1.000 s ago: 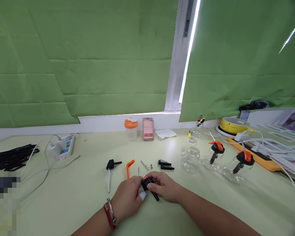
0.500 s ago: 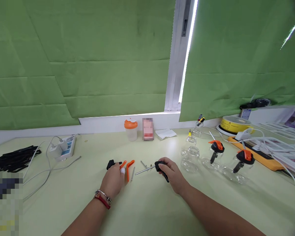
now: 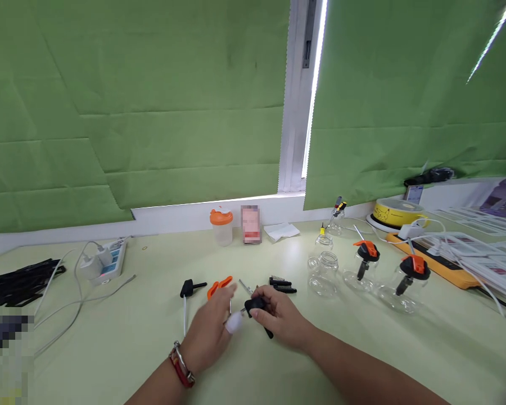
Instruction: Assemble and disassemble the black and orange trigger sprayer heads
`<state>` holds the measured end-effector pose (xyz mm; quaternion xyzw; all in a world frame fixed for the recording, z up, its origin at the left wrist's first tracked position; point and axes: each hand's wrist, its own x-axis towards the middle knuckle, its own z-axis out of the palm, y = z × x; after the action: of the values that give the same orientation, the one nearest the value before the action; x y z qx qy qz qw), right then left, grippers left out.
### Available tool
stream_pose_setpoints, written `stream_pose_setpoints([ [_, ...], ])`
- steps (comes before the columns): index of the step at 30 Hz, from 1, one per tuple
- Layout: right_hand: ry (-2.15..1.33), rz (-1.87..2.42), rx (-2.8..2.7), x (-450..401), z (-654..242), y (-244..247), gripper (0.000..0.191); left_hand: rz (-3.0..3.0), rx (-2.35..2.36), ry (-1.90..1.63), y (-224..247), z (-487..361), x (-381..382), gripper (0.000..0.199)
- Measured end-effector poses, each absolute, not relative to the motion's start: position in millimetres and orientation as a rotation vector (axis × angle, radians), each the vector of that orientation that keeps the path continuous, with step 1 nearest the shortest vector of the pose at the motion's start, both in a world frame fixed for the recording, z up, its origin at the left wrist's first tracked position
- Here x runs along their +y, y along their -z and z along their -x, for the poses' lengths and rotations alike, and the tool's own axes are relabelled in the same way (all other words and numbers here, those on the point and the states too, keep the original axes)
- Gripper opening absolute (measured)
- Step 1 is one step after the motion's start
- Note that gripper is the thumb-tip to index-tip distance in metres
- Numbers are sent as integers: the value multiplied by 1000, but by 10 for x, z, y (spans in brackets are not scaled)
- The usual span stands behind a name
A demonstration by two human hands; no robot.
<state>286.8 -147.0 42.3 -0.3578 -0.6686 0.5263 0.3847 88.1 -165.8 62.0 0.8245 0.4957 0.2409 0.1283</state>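
Green blinds (image 3: 172, 112) hang behind a pale table (image 3: 88, 360), and on its near side, between the two hands, a black cap (image 3: 253, 304) is held up. Taking that cap as the clock's centre, its dark arm (image 3: 269, 333) points to 5 o'clock and a short bit of thin metal rod (image 3: 243, 310) shows towards 8. The right hand (image 3: 280, 315), at 4, is closed on the cap in a pinch, thumb on the near side and fingers round the far side. The left hand (image 3: 211, 326), at 8, is loosely curled and blurred, a white wrap (image 3: 233, 323) on one digit next to the rod; whether it has hold of anything I cannot tell. Orange pieces (image 3: 219, 286) lie at 10, black spring parts (image 3: 282, 284) at 2, and clear jars (image 3: 322, 275) well apart, between 2 and 3. The cap looks like hard moulded plastic, so it should feel light and stiff, with little risk of crushing; the smooth rod is likelier to slip or twist. The broad body seems the best hold, while the slim arm would give leverage but might strain where it joins
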Motion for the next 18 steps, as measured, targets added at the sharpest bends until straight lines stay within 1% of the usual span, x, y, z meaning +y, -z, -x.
stream_pose_setpoints([
  [2,-1390,822,-1785,-1510,-2847,-433,27,-2408,1253,-588,-578,-947,-1725,57],
  [4,-1389,759,-1872,-1539,-2844,-453,28,-2423,1151,-526,-534,-977,-1751,62],
  [7,-1325,756,-1953,-1545,-2881,-491,38,-2426,1237,-607,-523,-898,-1690,57],
  [9,-1262,811,-1958,-1521,-2925,-511,45,-2309,1562,-826,-569,-746,-1589,48],
  [10,-1213,852,-1944,-1502,-2951,-519,45,-2162,1807,-960,-603,-640,-1526,44],
  [12,-1099,938,-1890,-1458,-3007,-537,41,-1812,2283,-1089,-675,-386,-1389,44],
  [14,-979,1014,-1822,-1414,-3067,-565,36,-1510,2624,-969,-720,-113,-1260,47],
  [15,-921,1047,-1790,-1394,-3099,-586,34,-1418,2703,-869,-725,12,-1204,47],
  [18,-693,1139,-1703,-1340,-3217,-690,29,-1308,2732,-577,-671,265,-1091,43],
])
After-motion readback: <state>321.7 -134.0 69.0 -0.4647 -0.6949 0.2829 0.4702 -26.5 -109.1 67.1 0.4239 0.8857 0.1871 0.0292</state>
